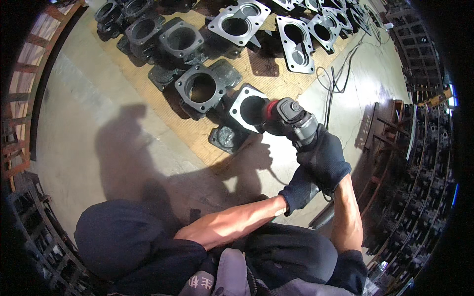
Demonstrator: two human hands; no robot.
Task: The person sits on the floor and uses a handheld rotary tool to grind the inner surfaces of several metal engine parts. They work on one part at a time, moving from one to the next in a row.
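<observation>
The right hand (323, 154) and left hand (300, 190) curl their fingers around the grinder (302, 128), likely steadying its disc (270, 110) beside the metal part (239, 105).

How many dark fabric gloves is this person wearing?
2: the right hand wears one, just behind the angle grinder's grey metal head; the left hand wears the other, nearer the person's body.

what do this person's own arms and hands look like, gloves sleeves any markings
The left hand and right hand wear matching dark, navy-to-black gloves that end around the wrist. Both forearms are bare, and plain-looking dark sleeves begin toward the elbows. No markings can be made out on the gloves or sleeves.
</observation>
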